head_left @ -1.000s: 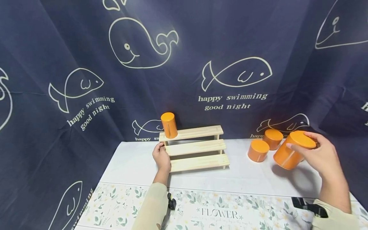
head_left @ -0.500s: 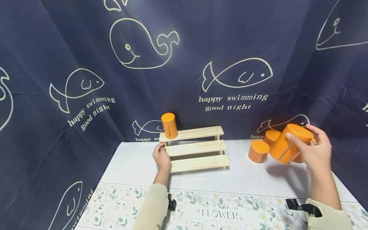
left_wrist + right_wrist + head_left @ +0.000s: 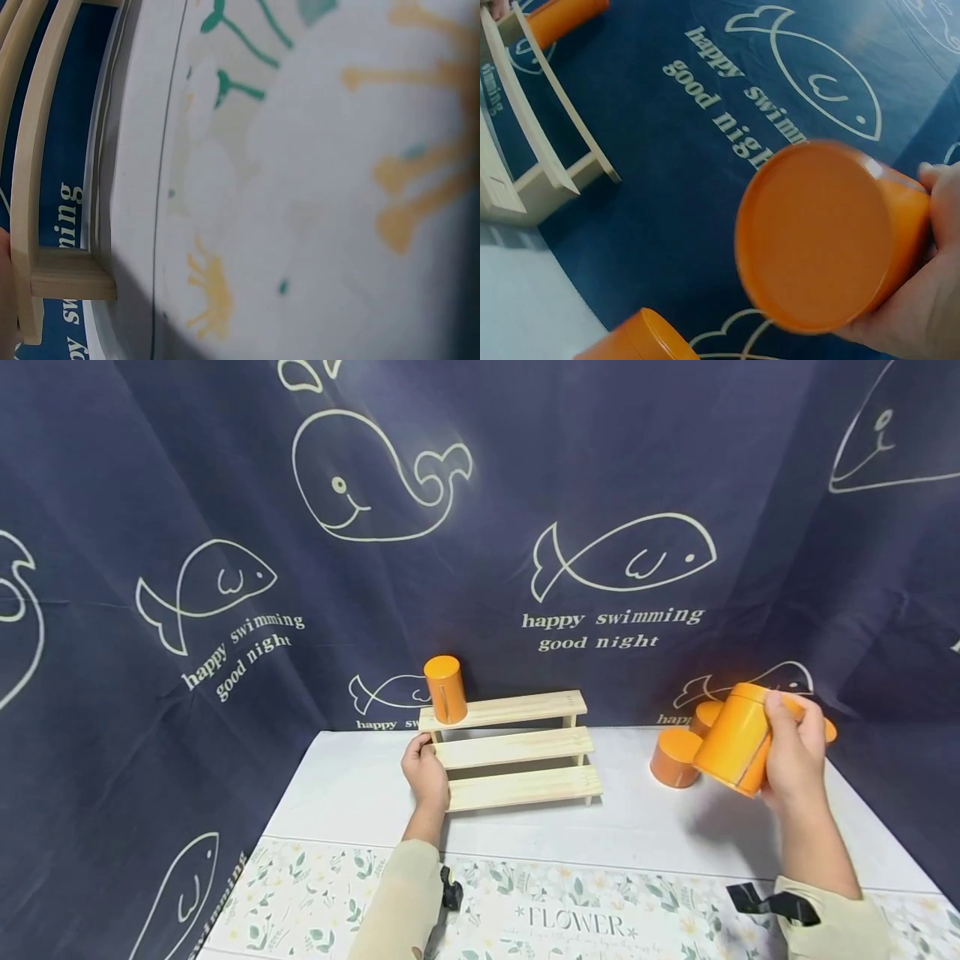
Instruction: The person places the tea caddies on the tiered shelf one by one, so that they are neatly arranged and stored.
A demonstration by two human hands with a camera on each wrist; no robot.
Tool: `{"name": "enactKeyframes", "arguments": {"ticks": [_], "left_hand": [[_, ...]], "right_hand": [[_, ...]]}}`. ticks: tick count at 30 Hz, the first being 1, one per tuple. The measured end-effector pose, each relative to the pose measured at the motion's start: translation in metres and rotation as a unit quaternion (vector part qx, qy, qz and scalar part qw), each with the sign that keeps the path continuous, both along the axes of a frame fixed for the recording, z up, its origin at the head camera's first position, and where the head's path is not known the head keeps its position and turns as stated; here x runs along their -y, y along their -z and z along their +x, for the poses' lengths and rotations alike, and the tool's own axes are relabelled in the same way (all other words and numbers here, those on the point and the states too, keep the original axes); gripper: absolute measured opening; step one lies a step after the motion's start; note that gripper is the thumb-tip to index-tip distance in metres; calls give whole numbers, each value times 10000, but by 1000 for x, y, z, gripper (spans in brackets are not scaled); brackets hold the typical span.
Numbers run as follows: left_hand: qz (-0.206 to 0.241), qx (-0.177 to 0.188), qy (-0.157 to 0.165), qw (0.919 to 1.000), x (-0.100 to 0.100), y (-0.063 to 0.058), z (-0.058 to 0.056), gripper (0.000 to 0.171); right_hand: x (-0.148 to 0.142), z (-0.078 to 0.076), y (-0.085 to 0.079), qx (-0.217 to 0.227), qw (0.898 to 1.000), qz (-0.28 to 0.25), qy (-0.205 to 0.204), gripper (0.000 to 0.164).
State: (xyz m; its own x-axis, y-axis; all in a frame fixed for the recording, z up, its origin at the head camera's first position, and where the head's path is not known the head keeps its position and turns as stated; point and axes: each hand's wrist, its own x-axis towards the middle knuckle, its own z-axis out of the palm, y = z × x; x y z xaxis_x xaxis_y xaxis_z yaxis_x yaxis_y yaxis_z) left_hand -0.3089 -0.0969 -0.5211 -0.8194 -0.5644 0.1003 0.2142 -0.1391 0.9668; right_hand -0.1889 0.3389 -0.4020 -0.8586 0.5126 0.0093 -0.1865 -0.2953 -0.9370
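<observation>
Right hand [image 3: 797,747] grasping large orange cylindrical canister [image 3: 726,739]

The thumb is pressing the canister's side; the hand is holding it tilted above the white tabletop [image 3: 637,827]. Left of the grip, a short orange cylindrical canister [image 3: 675,760] is standing nearby; a partly hidden orange object [image 3: 830,730] is showing rightward. Well left, the left hand [image 3: 425,768] is gripping the left end of a three-tier pale wooden rack [image 3: 517,746], whose top tier is bearing a slim orange cylinder [image 3: 446,691].
</observation>
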Motion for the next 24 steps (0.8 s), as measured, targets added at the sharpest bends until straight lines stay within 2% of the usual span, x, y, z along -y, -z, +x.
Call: {"name": "enactKeyframes", "arguments": {"ticks": [6, 9, 18, 24], "left_hand": [[-86, 42, -45, 9999, -1, 1, -1, 30], [-107, 27, -77, 9999, -2, 0, -1, 28], [-146, 18, -64, 9999, -3, 1, -1, 28], [-52, -10, -36, 10000, -3, 2, -2, 29]], "right_hand": [[17, -9, -3, 107, 9982, 169, 566, 20], [23, -14, -4, 146, 9968, 363, 694, 19], [35, -24, -6, 269, 9943, 892, 518, 19], [45, -28, -4, 505, 9855, 1609, 166, 23]]}}
